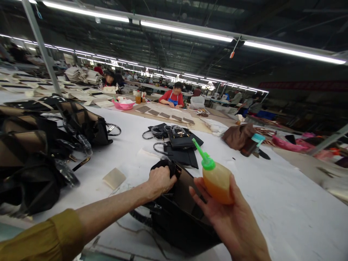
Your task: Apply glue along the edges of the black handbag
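Note:
My left hand is closed round the top edge and handle of a dark brown handbag that stands on the white table close to me. My right hand holds a small squeeze bottle of orange liquid with a green cap and a long green nozzle, lifted just right of the bag with the nozzle pointing up and left. A mustard sleeve covers my left forearm.
More black and brown handbags are piled at the left, and several flat black bag pieces lie ahead. A tan pad lies by my left hand. A brown bottle with a teal cap sits at the right. Other people work at the far end.

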